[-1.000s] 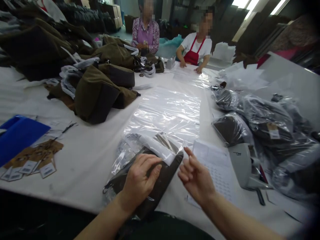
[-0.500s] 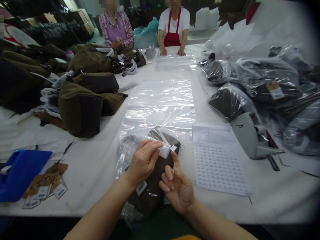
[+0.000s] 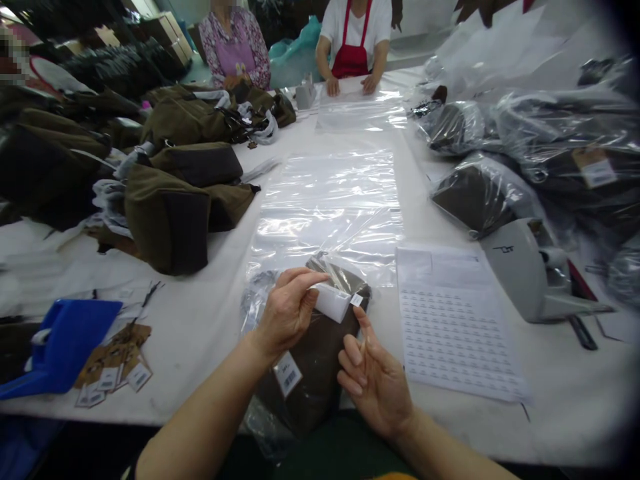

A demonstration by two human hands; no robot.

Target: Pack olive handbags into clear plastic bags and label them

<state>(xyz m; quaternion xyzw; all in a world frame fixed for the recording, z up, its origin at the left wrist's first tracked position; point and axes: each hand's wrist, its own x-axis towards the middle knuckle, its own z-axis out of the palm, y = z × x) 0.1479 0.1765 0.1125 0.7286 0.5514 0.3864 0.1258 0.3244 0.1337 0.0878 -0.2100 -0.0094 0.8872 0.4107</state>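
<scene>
My left hand (image 3: 285, 313) pinches a white strip (image 3: 333, 301) at the top of a clear plastic bag (image 3: 305, 360). The bag holds a dark brown fabric item (image 3: 320, 360) and lies on the white table (image 3: 210, 333) under my hands, with a barcode label (image 3: 287, 373) on its front. My right hand (image 3: 373, 387) hangs just right of the bag, its fingers apart and empty. Its raised fingertip is close below a small white sticker (image 3: 357, 300) near the strip.
A large flat clear plastic sheet (image 3: 327, 207) lies beyond my hands. A printed label sheet (image 3: 453, 320) and a grey machine (image 3: 520, 270) are on the right, near bagged dark items (image 3: 475, 200). Olive bags (image 3: 170, 220), a blue folder (image 3: 63, 343) and card tags (image 3: 113, 363) are left. Two co-workers (image 3: 353, 43) sit opposite.
The bag now lies lengthwise toward me instead of slanting. My left hand has gone from pressing the bag to pinching the white strip. My right hand has moved in beside it, and the view has shifted.
</scene>
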